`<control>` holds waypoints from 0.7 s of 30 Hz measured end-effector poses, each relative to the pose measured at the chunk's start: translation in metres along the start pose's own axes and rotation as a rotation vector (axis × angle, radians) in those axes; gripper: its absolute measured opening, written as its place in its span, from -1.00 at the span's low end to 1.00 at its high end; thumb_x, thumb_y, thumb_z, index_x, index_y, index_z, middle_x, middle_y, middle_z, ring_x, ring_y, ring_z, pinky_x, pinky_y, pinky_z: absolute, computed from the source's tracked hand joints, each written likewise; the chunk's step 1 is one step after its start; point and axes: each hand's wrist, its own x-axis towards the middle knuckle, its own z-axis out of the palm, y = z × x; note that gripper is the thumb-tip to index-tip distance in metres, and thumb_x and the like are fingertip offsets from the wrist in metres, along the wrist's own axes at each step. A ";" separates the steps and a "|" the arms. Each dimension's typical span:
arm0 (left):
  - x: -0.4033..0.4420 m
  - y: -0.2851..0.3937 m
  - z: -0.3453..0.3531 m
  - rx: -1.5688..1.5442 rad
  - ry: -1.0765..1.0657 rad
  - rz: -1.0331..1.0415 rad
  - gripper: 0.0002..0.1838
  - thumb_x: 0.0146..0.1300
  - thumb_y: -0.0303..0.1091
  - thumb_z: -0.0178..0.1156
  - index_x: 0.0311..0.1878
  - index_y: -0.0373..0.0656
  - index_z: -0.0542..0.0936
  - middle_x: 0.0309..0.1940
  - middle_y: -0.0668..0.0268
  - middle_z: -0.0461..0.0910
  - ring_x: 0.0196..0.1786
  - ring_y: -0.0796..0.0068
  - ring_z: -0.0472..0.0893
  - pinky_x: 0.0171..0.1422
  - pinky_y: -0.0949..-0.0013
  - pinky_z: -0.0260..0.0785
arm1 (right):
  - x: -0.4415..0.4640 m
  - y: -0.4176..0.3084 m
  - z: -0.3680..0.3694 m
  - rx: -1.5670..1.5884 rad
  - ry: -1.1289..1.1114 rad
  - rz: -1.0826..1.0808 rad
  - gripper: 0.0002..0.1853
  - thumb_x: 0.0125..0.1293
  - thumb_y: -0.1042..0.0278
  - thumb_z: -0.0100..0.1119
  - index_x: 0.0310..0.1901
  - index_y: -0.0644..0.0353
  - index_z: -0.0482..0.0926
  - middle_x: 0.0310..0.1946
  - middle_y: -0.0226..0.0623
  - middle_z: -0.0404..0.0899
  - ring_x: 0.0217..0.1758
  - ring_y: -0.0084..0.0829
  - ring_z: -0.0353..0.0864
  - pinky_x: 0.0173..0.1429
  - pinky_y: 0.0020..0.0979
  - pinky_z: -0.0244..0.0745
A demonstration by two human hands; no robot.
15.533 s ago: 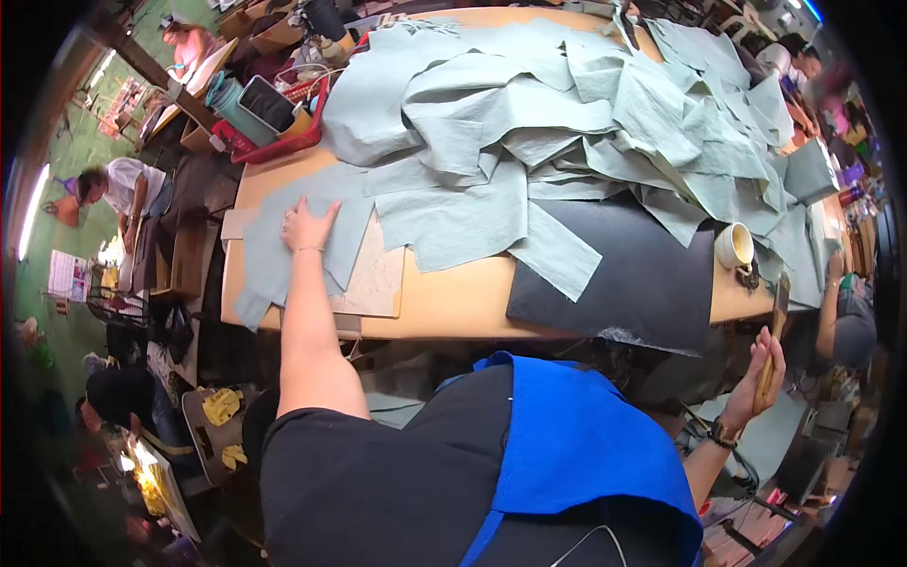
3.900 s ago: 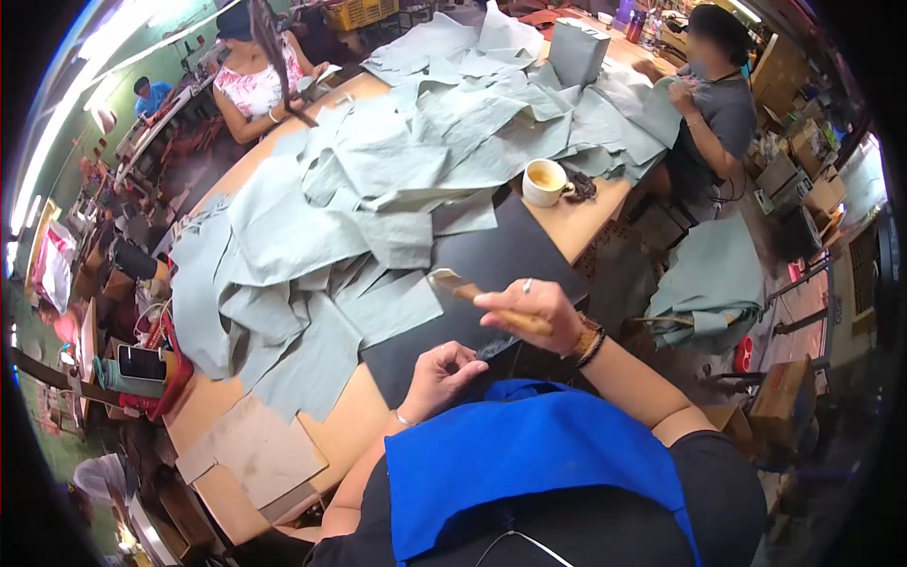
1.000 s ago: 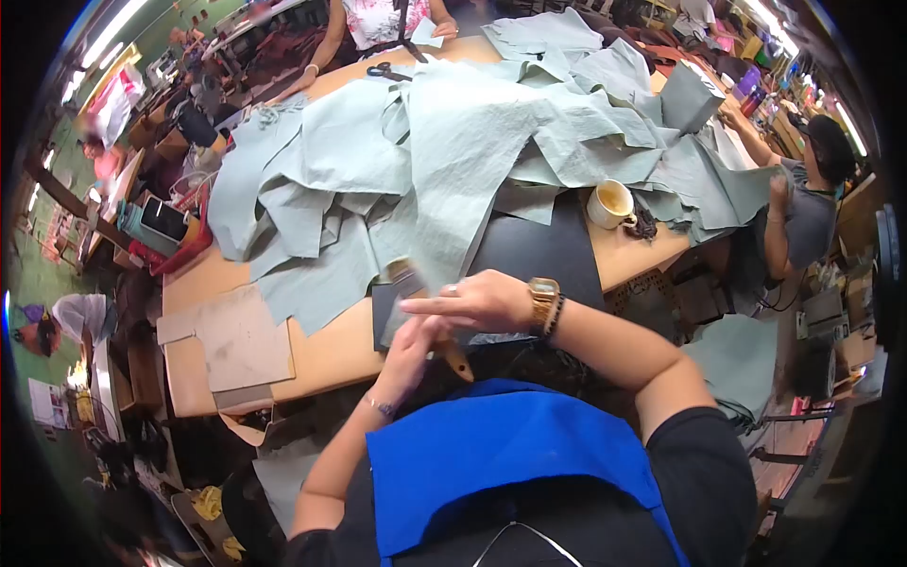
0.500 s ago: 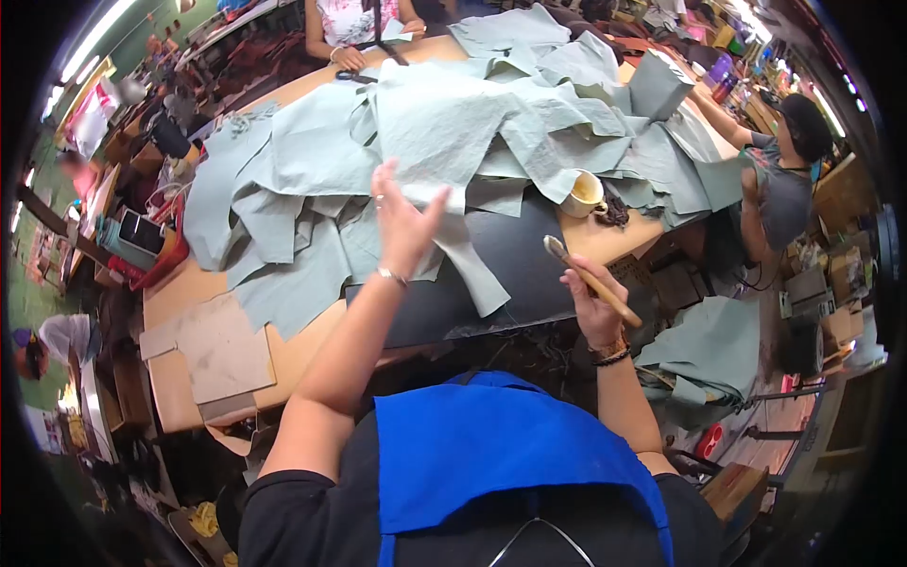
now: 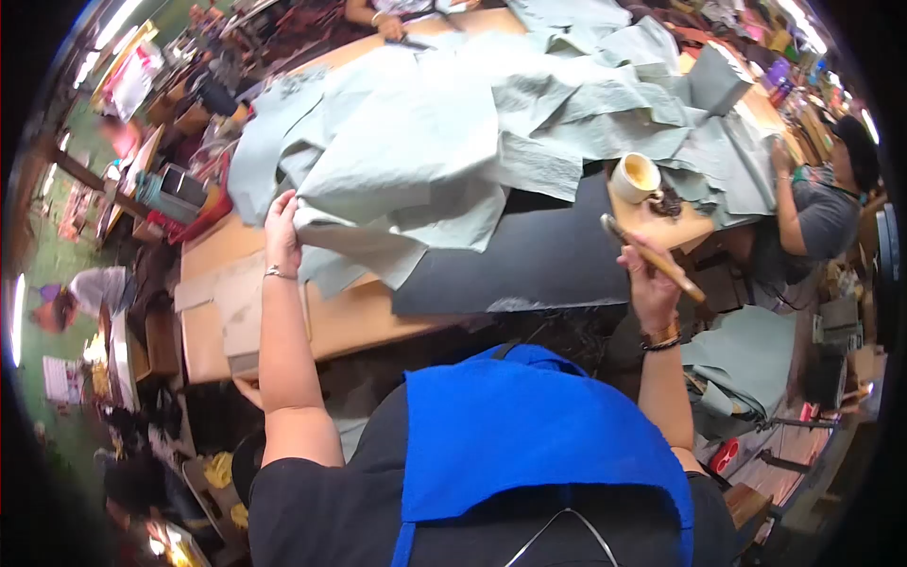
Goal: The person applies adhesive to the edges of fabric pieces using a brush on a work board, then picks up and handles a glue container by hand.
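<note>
The brush (image 5: pixel 654 260) is held in the right hand (image 5: pixel 652 288), which is closed around its handle near the right edge of the black board (image 5: pixel 529 260). Its long axis runs diagonally: the bristle end is pointed away and to the left, the handle end near and to the right. By the left hand (image 5: pixel 283 231), the left edge of a grey-green sheet (image 5: pixel 406 175) is gripped; from there the sheet is spread rightward over the pile and the board. The cup (image 5: pixel 636 178) is seen on the counter (image 5: pixel 350 321) beyond the brush. The bristles are too small to be made out clearly, the sheet's far edge is lost among pale pieces, and a person (image 5: pixel 392 19) across the counter is cut off by the top of the view.
</note>
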 end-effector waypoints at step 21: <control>-0.027 -0.014 0.004 0.264 -0.207 0.177 -0.76 0.49 -0.21 0.09 0.04 -0.13 0.56 -0.13 0.31 0.64 -0.04 0.47 0.57 0.15 0.28 0.40 | 0.016 -0.024 0.058 0.115 -0.134 -0.114 -0.71 0.34 0.62 0.24 0.08 0.30 0.59 -0.02 -0.23 0.66 -0.21 -0.55 0.66 -0.12 -0.52 0.67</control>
